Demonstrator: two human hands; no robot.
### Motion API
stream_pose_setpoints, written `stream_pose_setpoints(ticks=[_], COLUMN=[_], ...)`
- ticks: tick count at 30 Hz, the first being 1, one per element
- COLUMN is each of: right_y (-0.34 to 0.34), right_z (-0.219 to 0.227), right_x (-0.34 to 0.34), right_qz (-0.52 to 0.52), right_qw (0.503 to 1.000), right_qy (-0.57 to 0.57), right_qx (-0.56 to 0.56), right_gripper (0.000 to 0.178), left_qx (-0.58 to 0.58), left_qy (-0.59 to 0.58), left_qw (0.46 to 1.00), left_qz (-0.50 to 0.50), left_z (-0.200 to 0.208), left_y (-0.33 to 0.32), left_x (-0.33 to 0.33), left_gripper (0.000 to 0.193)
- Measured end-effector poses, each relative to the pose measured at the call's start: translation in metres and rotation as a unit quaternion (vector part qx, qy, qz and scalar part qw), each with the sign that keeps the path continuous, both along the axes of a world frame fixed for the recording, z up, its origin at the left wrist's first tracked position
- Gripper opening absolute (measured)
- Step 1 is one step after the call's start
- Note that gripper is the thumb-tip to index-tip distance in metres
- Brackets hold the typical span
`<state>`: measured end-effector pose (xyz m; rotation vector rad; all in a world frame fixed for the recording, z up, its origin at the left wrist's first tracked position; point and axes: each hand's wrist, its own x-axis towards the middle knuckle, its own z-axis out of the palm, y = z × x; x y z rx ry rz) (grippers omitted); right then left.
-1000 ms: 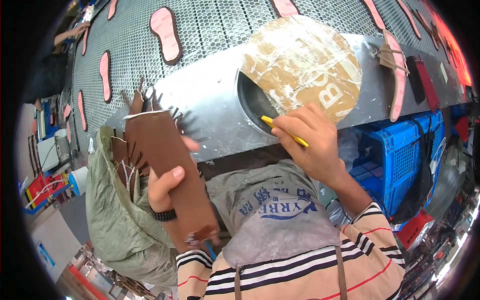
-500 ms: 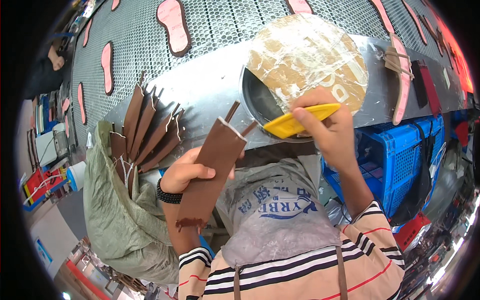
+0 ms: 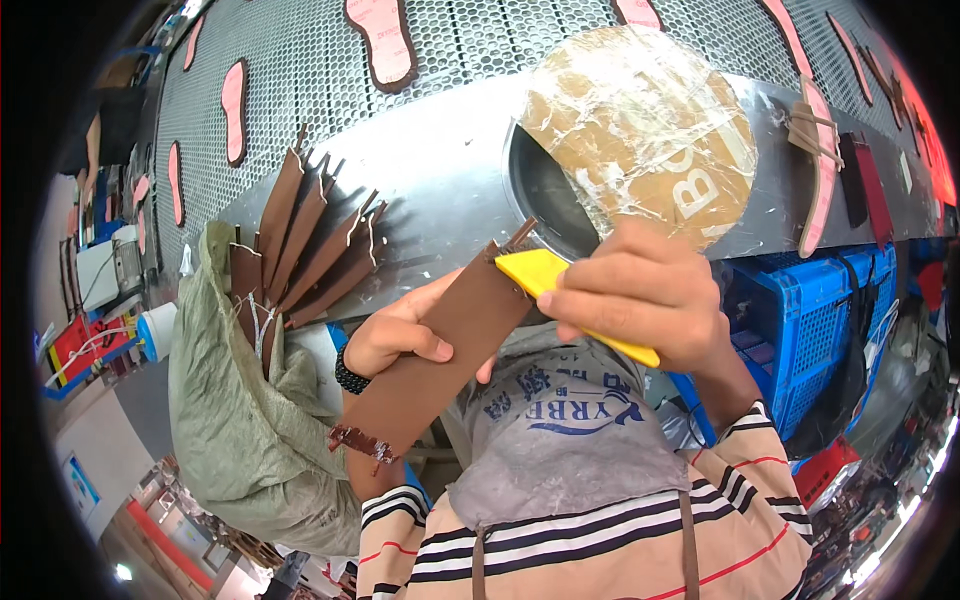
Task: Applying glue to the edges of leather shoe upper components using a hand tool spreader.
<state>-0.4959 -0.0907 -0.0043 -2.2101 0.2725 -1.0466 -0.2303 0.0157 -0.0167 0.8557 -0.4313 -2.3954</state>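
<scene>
a: left hand (image 3: 400, 335) first. what is it doing?

b: it is gripping a long brown leather strip (image 3: 440, 360), thumb lying across the top face, fingers curling underneath. the strip is running diagonally in front of the person's chest, upper end pointing up-right toward the pan, lower end looking ragged near the left forearm. a black wristband (image 3: 350, 375) is sitting on that wrist.

a: right hand?

b: right hand (image 3: 650, 295) is closing around a yellow flat tool (image 3: 575, 300), fingers wrapping over its top. the tool's wide end is touching the upper end of the strip. the other end is sticking out below the hand.

a: what is lying around them?

b: a dark round pan (image 3: 545, 200) is sitting on the metal table edge (image 3: 430, 190) just above the hands, with a taped cardboard disc (image 3: 640, 130) partly covering it. to the left, more brown strips (image 3: 310, 245) are fanning out of a green sack (image 3: 235, 430) that is hanging beside the table. pink sole-shaped pieces (image 3: 380, 40) are lying on the perforated belt (image 3: 480, 40) further up. a blue crate (image 3: 800, 330) is standing under the table on the right. the person is wearing a grey apron (image 3: 570, 430) over a striped shirt (image 3: 620, 545).

a: strip touching the pan?

b: cannot tell, its tip is overlapping the pan rim in view.
</scene>
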Motion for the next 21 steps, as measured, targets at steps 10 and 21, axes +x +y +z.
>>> stream_pose_setpoints(ticks=[10,21], right_y=[-0.011,0.002], right_z=[0.009,-0.005], right_x=[-0.027,-0.013], right_qz=[0.084,-0.160], right_qw=[0.993,0.983], right_qy=[0.061,-0.026], right_qx=[0.054,0.083], right_gripper=[0.021,0.022], left_qx=[0.018,-0.013], left_qy=[-0.048,-0.062], left_qw=[0.991,0.990], left_qz=[0.122,0.124], left_z=[0.001,0.023], left_y=[-0.002,-0.004], left_x=[0.000,-0.013], left_gripper=[0.086,0.083])
